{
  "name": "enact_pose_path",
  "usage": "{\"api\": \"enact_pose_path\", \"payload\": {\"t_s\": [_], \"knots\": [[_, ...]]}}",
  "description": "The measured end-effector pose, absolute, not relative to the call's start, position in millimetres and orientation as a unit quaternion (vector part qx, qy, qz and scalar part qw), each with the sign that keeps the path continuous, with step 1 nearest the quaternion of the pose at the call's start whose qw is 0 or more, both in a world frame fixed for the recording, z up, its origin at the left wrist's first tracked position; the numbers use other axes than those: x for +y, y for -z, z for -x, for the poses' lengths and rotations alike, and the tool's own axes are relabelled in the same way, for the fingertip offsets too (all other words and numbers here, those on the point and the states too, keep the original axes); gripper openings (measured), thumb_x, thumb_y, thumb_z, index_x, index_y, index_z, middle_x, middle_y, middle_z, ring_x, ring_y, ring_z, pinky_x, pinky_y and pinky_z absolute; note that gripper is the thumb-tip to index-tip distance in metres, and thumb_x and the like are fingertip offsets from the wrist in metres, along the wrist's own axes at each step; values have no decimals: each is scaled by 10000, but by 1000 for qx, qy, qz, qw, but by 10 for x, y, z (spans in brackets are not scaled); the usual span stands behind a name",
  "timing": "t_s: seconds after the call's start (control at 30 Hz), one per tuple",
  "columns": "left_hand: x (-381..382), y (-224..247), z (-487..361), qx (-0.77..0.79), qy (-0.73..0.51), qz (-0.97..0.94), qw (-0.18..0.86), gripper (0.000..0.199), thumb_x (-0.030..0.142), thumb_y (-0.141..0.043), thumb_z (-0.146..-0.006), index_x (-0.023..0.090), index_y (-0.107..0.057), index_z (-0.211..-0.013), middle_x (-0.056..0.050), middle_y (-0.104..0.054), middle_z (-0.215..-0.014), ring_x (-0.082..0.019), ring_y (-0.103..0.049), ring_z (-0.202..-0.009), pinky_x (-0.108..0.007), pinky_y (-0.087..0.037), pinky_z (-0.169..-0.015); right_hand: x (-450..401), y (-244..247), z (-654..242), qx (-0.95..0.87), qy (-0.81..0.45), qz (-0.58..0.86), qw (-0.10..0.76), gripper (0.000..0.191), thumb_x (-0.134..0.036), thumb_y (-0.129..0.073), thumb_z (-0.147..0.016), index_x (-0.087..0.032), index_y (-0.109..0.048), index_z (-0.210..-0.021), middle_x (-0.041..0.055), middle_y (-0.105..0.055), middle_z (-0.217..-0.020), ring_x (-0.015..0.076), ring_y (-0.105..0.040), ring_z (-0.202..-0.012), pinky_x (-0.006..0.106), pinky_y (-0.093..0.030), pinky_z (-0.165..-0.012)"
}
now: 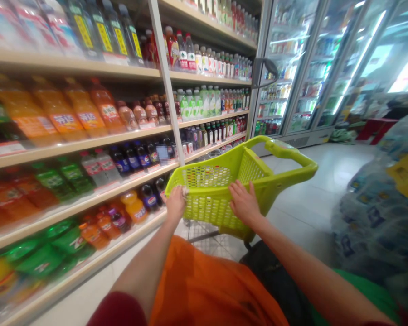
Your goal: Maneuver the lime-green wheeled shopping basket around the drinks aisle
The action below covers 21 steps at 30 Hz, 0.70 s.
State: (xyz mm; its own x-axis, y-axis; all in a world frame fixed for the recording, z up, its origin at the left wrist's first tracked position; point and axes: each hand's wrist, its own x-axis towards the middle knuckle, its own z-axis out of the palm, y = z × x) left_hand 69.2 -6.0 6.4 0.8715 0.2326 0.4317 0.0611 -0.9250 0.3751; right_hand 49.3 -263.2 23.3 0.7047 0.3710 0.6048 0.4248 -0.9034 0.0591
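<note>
A yellow-green plastic shopping cart (207, 206) stands in front of me, its looped handle pointing to the right. My left hand (175, 201) is closed around the cart's near left corner, with something small and whitish at its fingers that I cannot make out. My right hand (244, 201) lies on the cart's near rim, fingers spread over the side. Through the lattice walls no goods can be made out in the basket.
Shelves (136, 133) of bottled drinks run along the left and ahead. Glass-door fridges (292, 81) stand behind the cart. Wrapped bottle packs (370, 203) are stacked at the right, beside the pale tiled floor (302, 194).
</note>
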Motion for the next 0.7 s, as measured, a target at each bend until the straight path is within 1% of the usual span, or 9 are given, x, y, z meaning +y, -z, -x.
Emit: {"api": "enact_pose_path", "payload": {"t_s": [0.1, 0.17, 0.3, 0.37, 0.47, 0.57, 0.7], "knots": [[-293, -57, -705, 3, -236, -958, 165, 425, 145, -310, -849, 244, -500, -1217, -51, -506, -1321, -205, -426, -1235, -572, -39, -1086, -2641, -234, -494, -214, 317, 923, 43, 410, -202, -415, -819, -122, -533, -1203, 111, -505, -1305, 263, -363, -1263, 537, -59, -1075], [-320, -71, -704, -17, -227, -961, 159, 431, 150, -319, -848, 251, -491, -1231, -44, -497, -1331, -207, -420, -1241, -573, -30, -1086, -2676, -241, -494, -215, 319, 922, 41, 409, -200, -418, -815, -123, -533, -1199, 110, -510, -1301, 263, -366, -1261, 544, -56, -1073], [-106, -91, -711, 95, -233, -949, 188, 426, 163, -306, -858, 237, -485, -1238, -64, -502, -1325, -215, -438, -1224, -569, -104, -1080, -2810, -283, -512, -201, 335, 920, 36, 409, -192, -421, -810, -123, -529, -1198, 109, -521, -1289, 262, -373, -1256, 554, -55, -1069], [-47, -83, -728, 124, -241, -942, 197, 423, 158, -302, -859, 222, -488, -1233, -75, -509, -1317, -216, -448, -1215, -561, -131, -1079, -2874, -314, -527, -182, 347, 919, 37, 409, -192, -424, -812, -123, -524, -1202, 113, -523, -1286, 266, -375, -1254, 564, -54, -1064], [-242, -74, -754, 68, -247, -949, 186, 418, 145, -321, -850, 224, -496, -1222, -70, -507, -1319, -216, -445, -1219, -574, -79, -1086, -2918, -351, -536, -164, 357, 919, 40, 409, -194, -430, -810, -116, -524, -1200, 118, -527, -1280, 272, -378, -1250, 568, -54, -1061], [-683, -105, -764, -19, -237, -955, 176, 409, 155, -335, -858, 246, -497, -1223, -57, -505, -1322, -207, -427, -1237, -567, -25, -1094, -2903, -364, -519, -169, 361, 916, 42, 408, -195, -435, -805, -114, -529, -1194, 119, -537, -1269, 272, -383, -1246, 559, -59, -1063], [-1029, -164, -757, -81, -226, -955, 172, 410, 170, -315, -876, 254, -490, -1238, -52, -501, -1326, -201, -419, -1246, -568, -39, -1094, -2900, -366, -498, -168, 369, 913, 47, 401, -187, -434, -803, -115, -538, -1183, 116, -546, -1259, 270, -398, -1234, 552, -62, -1063]]}}
